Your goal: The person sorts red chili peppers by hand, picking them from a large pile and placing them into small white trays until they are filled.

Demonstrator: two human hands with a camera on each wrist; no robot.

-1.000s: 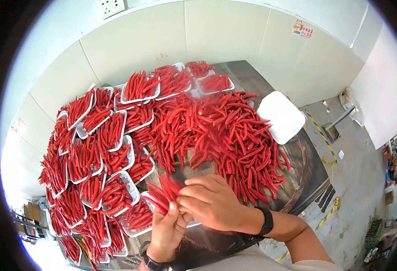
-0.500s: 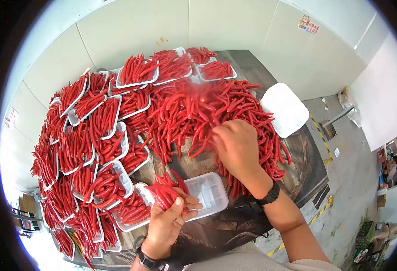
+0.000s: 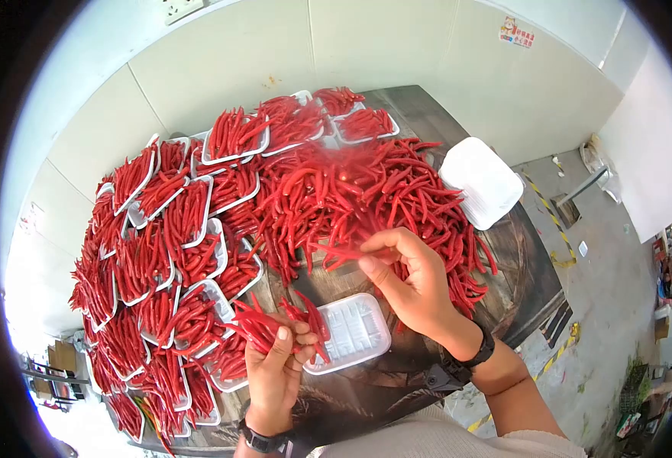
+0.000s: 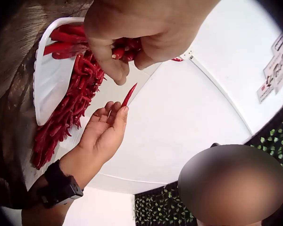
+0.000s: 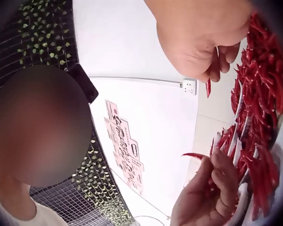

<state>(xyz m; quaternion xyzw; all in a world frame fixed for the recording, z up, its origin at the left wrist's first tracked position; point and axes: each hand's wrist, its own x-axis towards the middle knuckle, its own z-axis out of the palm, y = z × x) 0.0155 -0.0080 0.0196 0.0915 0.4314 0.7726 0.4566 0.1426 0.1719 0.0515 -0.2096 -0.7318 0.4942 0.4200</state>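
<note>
My left hand (image 3: pixel 276 382) grips a bunch of red chili peppers (image 3: pixel 256 330) low in the head view, their tips fanning out past the fingers. Some chilies by that hand overlap the left end of a white plastic tray (image 3: pixel 351 336) on the table. Between thumb and fingertips, my right hand (image 3: pixel 416 286) pinches a chili pepper (image 3: pixel 337 253), held in front of the big heap of loose red chilies (image 3: pixel 420 206). The left wrist view shows this chili (image 4: pixel 129 95) pointing up from the right hand (image 4: pixel 103 134).
Many white trays filled with chilies (image 3: pixel 187 214) crowd the left and back of the table, some overlapping. A stack of white trays (image 3: pixel 481 183) stands at the right edge of the wooden-looking table top (image 3: pixel 504 305). A wall (image 3: pixel 382 46) rises behind.
The right hand left the bunch in the left hand, reached to the heap, and has drawn back a little with a chili. The left hand stays low, still holding its bunch.
</note>
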